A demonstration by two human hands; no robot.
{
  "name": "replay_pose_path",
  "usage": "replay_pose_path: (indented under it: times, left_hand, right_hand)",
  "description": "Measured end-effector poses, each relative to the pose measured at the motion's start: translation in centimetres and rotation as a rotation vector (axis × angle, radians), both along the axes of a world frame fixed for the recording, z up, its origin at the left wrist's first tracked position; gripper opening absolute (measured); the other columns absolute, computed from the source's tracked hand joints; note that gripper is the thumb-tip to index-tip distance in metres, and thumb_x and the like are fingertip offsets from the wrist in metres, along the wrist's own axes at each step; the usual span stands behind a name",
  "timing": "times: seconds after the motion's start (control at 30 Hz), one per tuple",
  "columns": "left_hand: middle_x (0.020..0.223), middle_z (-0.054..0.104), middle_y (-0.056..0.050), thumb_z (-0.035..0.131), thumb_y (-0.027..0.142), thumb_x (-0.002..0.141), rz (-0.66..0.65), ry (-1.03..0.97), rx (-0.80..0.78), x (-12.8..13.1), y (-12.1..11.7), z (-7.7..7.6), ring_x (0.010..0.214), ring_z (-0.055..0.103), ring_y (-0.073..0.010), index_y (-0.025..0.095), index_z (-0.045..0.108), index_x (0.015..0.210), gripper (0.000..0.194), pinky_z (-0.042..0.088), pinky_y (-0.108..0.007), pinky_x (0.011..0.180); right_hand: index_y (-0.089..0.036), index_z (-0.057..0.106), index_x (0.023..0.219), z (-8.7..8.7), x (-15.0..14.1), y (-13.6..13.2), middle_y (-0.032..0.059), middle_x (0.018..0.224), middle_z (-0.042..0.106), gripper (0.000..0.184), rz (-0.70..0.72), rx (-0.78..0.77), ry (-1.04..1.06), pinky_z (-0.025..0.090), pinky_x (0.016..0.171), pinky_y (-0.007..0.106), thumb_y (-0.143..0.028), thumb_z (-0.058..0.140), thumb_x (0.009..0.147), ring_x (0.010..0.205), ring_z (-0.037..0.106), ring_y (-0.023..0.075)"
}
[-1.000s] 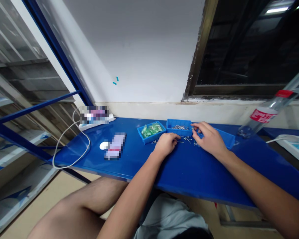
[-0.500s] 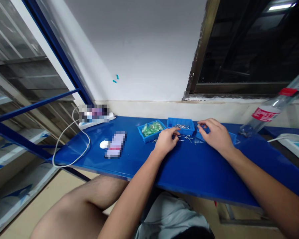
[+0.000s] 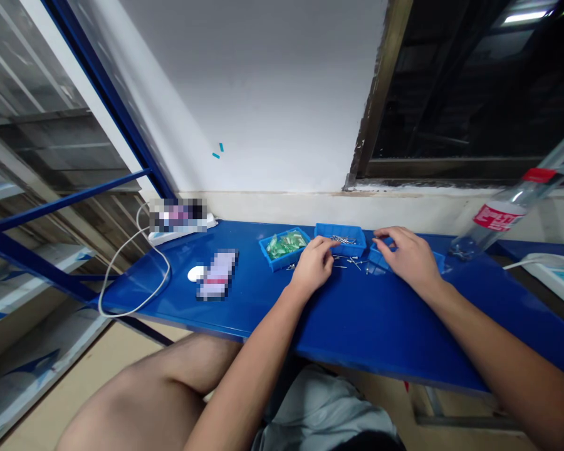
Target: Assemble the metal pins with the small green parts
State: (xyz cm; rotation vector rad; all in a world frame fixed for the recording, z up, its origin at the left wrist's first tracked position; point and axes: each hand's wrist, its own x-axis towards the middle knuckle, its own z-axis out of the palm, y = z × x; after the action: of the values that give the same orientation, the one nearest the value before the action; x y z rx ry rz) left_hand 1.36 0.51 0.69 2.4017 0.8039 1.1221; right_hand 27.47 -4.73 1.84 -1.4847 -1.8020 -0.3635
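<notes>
My left hand (image 3: 313, 265) rests over the blue table at the near edge of a blue bin (image 3: 341, 249) that holds thin metal rivets (image 3: 342, 239). Its index finger points toward the bin, and the other fingers are curled; what lies inside them is hidden. Just right of that bin, my right hand (image 3: 408, 252) hovers over another blue bin (image 3: 437, 261), which it largely covers. Thumb and index fingertips come close together, and anything between them is too small to name. Several loose rivets (image 3: 355, 262) lie on the table between my hands.
A blue bin (image 3: 267, 255) with small green packets (image 3: 286, 243) stands left of my left hand. Farther left are a blurred phone-like object (image 3: 219, 274), a white oval item (image 3: 196, 274) and a power strip (image 3: 183, 229) with a cable. A plastic bottle (image 3: 496, 216) leans at right.
My left index finger has straightened a little toward the rivet bin. My right hand stays nearly in place, with a slight shift at its fingertips.
</notes>
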Motion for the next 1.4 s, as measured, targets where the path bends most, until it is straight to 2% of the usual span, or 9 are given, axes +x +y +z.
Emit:
replay_pose_path:
  times: [0.3, 0.57, 0.73, 0.8, 0.9, 1.0, 1.1, 1.3, 1.4]
  left_hand:
    - [0.118, 0.067, -0.009, 0.059, 0.001, 0.092, -0.04, -0.031, -0.084, 0.3, 0.5, -0.8, 0.092, 0.072, -0.0146, 0.016, 0.067, 0.126, 0.038, 0.062, -0.03, 0.089]
    - [0.12, 0.068, -0.01, 0.055, -0.003, 0.09, -0.066, -0.029, -0.076, 0.3, 0.4, -1.0, 0.095, 0.073, -0.0156, 0.016, 0.068, 0.125, 0.041, 0.062, -0.031, 0.091]
    - [0.119, 0.069, -0.01, 0.055, -0.001, 0.093, -0.079, -0.046, -0.043, 0.3, 0.5, -1.0, 0.093, 0.073, -0.0153, 0.016, 0.069, 0.124, 0.038, 0.062, -0.034, 0.094]
    - [0.119, 0.069, -0.01, 0.057, -0.002, 0.092, -0.091, -0.07, -0.071, 0.4, 0.5, -1.0, 0.094, 0.074, -0.0153, 0.016, 0.069, 0.124, 0.039, 0.063, -0.033, 0.093]
    - [0.12, 0.069, -0.01, 0.061, 0.0, 0.091, -0.119, -0.118, -0.118, 0.5, 0.4, -0.9, 0.096, 0.075, -0.0159, 0.017, 0.069, 0.124, 0.038, 0.064, -0.033, 0.093]
    - [0.122, 0.068, -0.011, 0.062, 0.002, 0.092, -0.158, -0.17, -0.163, 0.6, 0.2, -0.8, 0.099, 0.076, -0.0161, 0.017, 0.069, 0.125, 0.037, 0.065, -0.033, 0.094]
    - [0.126, 0.068, -0.012, 0.061, -0.001, 0.09, -0.196, -0.194, -0.193, 0.6, 0.0, -0.6, 0.101, 0.076, -0.0161, 0.017, 0.07, 0.124, 0.04, 0.065, -0.032, 0.095]
    - [0.125, 0.069, -0.012, 0.06, -0.004, 0.086, -0.229, -0.231, -0.263, 0.8, 0.0, -0.6, 0.102, 0.076, -0.0171, 0.016, 0.072, 0.122, 0.042, 0.066, -0.035, 0.096]
    - [0.131, 0.068, -0.014, 0.064, 0.0, 0.087, -0.248, -0.273, -0.333, 0.9, -0.3, -0.5, 0.107, 0.076, -0.0195, 0.017, 0.067, 0.131, 0.047, 0.066, -0.034, 0.094]
  right_hand:
    - [-0.023, 0.074, 0.11, 1.0, 1.0, -0.3, 0.0106, 0.105, 0.076, 0.02, -0.08, 0.037, -0.003, 0.054, 0.084, 0.041, -0.034, 0.06, 0.101, 0.091, 0.071, 0.028]
    - [-0.024, 0.078, 0.097, -0.2, 1.5, 0.0, 0.0077, 0.091, 0.076, 0.02, -0.232, -0.125, -0.091, 0.045, 0.064, 0.038, -0.035, 0.061, 0.097, 0.076, 0.068, 0.0269]
    - [-0.024, 0.077, 0.09, 0.0, 1.2, -0.2, 0.0083, 0.089, 0.075, 0.023, -0.267, -0.13, -0.092, 0.046, 0.063, 0.039, -0.04, 0.061, 0.097, 0.075, 0.067, 0.0277]
    - [-0.024, 0.076, 0.089, 0.3, 0.8, -0.3, 0.0097, 0.09, 0.075, 0.024, -0.22, -0.085, -0.088, 0.051, 0.07, 0.042, -0.039, 0.059, 0.098, 0.083, 0.069, 0.0302]
    - [-0.024, 0.076, 0.098, 0.5, -0.6, -0.6, 0.0107, 0.095, 0.075, 0.022, 0.004, -0.014, -0.059, 0.055, 0.087, 0.046, -0.036, 0.057, 0.1, 0.097, 0.07, 0.0318]
    - [-0.025, 0.073, 0.112, 0.1, -2.9, -1.0, 0.0092, 0.099, 0.075, 0.021, 0.228, -0.065, 0.037, 0.058, 0.083, 0.042, -0.034, 0.057, 0.102, 0.09, 0.07, 0.0275]
    - [-0.026, 0.072, 0.111, -0.8, -4.9, -1.2, 0.0079, 0.104, 0.076, 0.018, 0.378, -0.128, 0.102, 0.059, 0.082, 0.041, -0.032, 0.058, 0.101, 0.088, 0.071, 0.0255]
    - [-0.025, 0.068, 0.1, -1.9, -6.1, -1.1, 0.0045, 0.09, 0.075, 0.008, 0.368, -0.19, 0.276, 0.06, 0.073, 0.037, -0.028, 0.064, 0.094, 0.075, 0.069, 0.0214]
    - [-0.024, 0.065, 0.108, -1.9, -6.2, -1.1, 0.0038, 0.089, 0.073, 0.019, 0.362, -0.225, 0.396, 0.061, 0.069, 0.035, -0.027, 0.066, 0.09, 0.072, 0.068, 0.0195]
